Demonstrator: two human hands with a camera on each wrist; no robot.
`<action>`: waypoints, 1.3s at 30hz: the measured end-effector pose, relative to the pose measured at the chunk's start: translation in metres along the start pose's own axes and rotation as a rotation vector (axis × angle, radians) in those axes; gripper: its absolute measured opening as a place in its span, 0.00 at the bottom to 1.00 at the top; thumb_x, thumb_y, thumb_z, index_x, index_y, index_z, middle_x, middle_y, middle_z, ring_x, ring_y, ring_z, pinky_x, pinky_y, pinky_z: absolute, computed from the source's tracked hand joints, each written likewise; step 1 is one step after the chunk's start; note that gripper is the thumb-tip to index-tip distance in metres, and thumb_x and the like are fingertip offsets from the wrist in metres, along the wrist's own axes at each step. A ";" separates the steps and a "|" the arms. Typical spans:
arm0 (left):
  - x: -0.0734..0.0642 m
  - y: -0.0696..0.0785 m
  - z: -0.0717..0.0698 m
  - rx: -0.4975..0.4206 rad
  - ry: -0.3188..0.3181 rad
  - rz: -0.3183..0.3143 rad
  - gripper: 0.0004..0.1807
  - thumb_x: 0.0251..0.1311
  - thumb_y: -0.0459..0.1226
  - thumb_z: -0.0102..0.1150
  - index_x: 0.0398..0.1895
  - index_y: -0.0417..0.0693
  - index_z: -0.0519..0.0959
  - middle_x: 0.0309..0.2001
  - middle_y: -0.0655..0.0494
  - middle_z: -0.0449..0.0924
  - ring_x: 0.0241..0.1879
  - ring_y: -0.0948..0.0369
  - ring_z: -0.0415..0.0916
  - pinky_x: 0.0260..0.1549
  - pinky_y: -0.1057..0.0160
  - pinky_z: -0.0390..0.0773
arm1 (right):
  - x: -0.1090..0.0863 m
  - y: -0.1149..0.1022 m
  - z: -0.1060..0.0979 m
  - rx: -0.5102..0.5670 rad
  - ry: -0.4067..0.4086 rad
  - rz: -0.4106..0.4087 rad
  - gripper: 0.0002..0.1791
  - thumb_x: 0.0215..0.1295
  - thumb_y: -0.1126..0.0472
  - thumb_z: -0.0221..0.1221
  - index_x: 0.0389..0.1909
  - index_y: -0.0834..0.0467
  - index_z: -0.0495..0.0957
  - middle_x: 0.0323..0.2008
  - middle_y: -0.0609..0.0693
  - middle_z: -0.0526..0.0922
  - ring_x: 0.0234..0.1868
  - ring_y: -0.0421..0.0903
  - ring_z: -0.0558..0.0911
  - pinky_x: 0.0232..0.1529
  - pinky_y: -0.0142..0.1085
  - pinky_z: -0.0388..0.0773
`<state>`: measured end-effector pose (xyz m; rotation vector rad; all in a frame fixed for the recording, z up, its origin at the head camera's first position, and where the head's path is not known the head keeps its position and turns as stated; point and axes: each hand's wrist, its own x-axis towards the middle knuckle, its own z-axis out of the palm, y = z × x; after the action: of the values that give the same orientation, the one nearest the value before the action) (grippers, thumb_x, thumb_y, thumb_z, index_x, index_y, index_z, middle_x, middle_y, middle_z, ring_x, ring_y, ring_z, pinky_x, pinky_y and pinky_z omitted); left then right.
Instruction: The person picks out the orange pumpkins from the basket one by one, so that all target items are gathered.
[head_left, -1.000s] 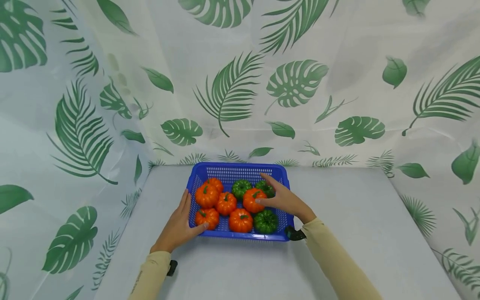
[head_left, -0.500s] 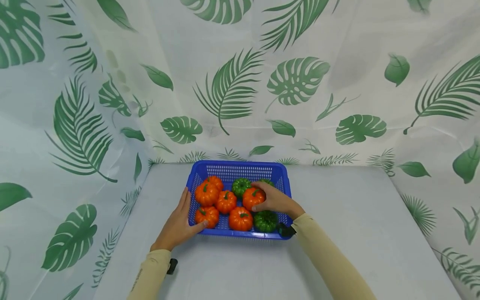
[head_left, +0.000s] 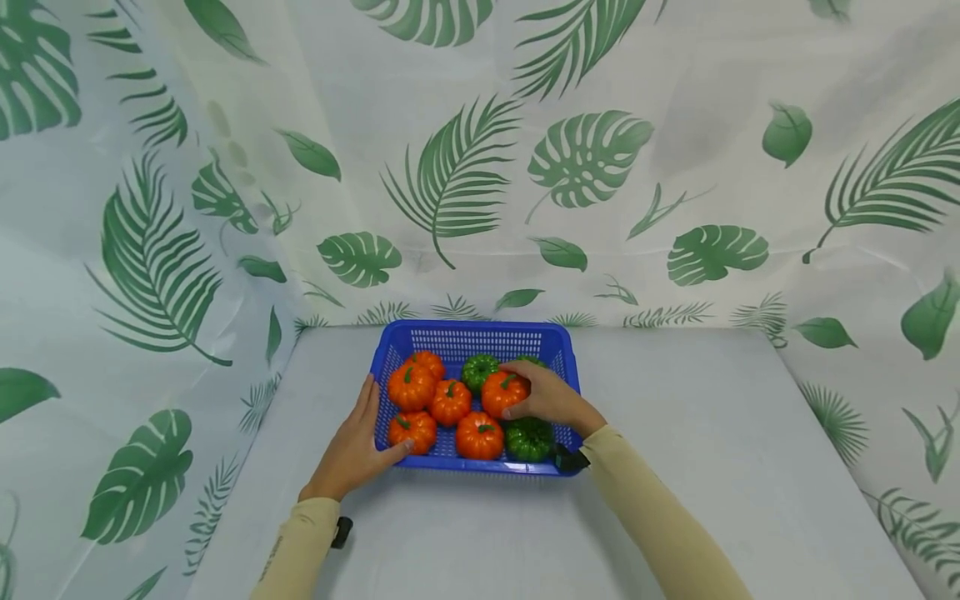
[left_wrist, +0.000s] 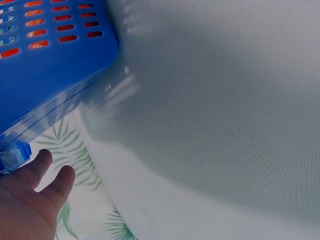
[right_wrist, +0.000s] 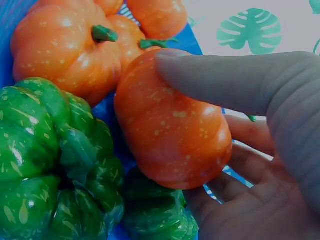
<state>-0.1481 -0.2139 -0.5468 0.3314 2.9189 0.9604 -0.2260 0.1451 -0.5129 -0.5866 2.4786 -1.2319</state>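
Observation:
A blue perforated plastic basket (head_left: 480, 468) holds several glossy orange and green pumpkins. My right hand (head_left: 553, 397) reaches in from the right and grips an orange pumpkin (head_left: 498, 397). In the right wrist view the thumb lies across this orange pumpkin (right_wrist: 172, 125), with fingers curled on the opposite side. A green pumpkin (head_left: 529, 439) sits just in front of that hand; another green pumpkin (head_left: 480, 372) is behind its fingertips. My left hand (head_left: 356, 450) rests at the basket's front left corner, fingers straight along the side, thumb by the front rim.
Orange pumpkins fill the basket's left side, including one orange pumpkin (head_left: 412, 387) set higher than its neighbours. A third green pumpkin (head_left: 531, 361) is mostly hidden behind my right hand. The white table (head_left: 697, 433) meets a leaf-print curtain (head_left: 480, 208) behind the basket.
My right hand has moved left from above the basket's right side, and its thumb and fingers have closed round the orange pumpkin. My left hand has stayed at the corner.

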 end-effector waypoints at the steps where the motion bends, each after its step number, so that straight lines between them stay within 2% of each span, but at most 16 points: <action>1: 0.000 0.000 0.000 0.000 0.001 0.001 0.66 0.63 0.61 0.68 0.87 0.35 0.41 0.88 0.44 0.32 0.82 0.37 0.48 0.75 0.36 0.57 | 0.000 0.000 -0.001 0.012 0.006 -0.002 0.45 0.61 0.59 0.78 0.77 0.64 0.70 0.70 0.61 0.75 0.65 0.60 0.77 0.69 0.59 0.74; 7: 0.001 -0.002 0.001 -0.013 0.002 0.006 0.66 0.64 0.62 0.68 0.87 0.35 0.40 0.88 0.45 0.30 0.83 0.38 0.46 0.75 0.36 0.56 | -0.003 0.000 -0.005 0.091 0.049 0.011 0.45 0.62 0.56 0.77 0.78 0.61 0.69 0.73 0.61 0.72 0.67 0.60 0.75 0.69 0.58 0.74; 13: -0.002 -0.003 0.003 -0.040 -0.005 0.006 0.66 0.64 0.62 0.68 0.87 0.35 0.40 0.88 0.47 0.29 0.83 0.39 0.44 0.76 0.36 0.55 | -0.010 0.000 -0.011 0.161 0.098 -0.001 0.45 0.63 0.58 0.76 0.79 0.61 0.68 0.76 0.60 0.68 0.71 0.61 0.72 0.72 0.59 0.70; 20: -0.002 -0.001 0.004 -0.051 -0.010 -0.003 0.66 0.64 0.62 0.67 0.87 0.35 0.39 0.88 0.47 0.28 0.83 0.38 0.43 0.75 0.35 0.54 | -0.022 0.001 -0.024 0.148 0.147 0.005 0.45 0.64 0.55 0.75 0.80 0.57 0.67 0.78 0.60 0.65 0.71 0.62 0.72 0.71 0.61 0.70; 27: -0.002 -0.001 0.003 -0.019 0.002 0.002 0.64 0.66 0.62 0.66 0.87 0.36 0.39 0.88 0.47 0.28 0.83 0.37 0.43 0.75 0.36 0.55 | -0.038 0.006 -0.042 0.182 0.202 0.008 0.46 0.64 0.57 0.74 0.81 0.59 0.65 0.79 0.61 0.64 0.72 0.65 0.71 0.73 0.63 0.67; 33: -0.002 0.000 0.002 -0.019 0.006 0.004 0.64 0.66 0.60 0.67 0.87 0.35 0.40 0.88 0.47 0.28 0.83 0.37 0.43 0.75 0.35 0.55 | -0.055 0.014 -0.058 0.179 0.254 0.048 0.46 0.65 0.57 0.73 0.81 0.60 0.63 0.79 0.61 0.63 0.75 0.65 0.67 0.77 0.63 0.59; 39: -0.001 0.003 0.003 -0.025 -0.001 -0.018 0.64 0.66 0.61 0.66 0.87 0.36 0.40 0.88 0.48 0.27 0.83 0.37 0.42 0.75 0.35 0.54 | -0.072 0.025 -0.076 0.154 0.299 0.090 0.47 0.67 0.58 0.72 0.83 0.58 0.62 0.80 0.62 0.61 0.76 0.66 0.65 0.76 0.65 0.59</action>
<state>-0.1458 -0.2104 -0.5478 0.3031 2.9014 0.9930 -0.2032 0.2455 -0.4817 -0.2629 2.5786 -1.5548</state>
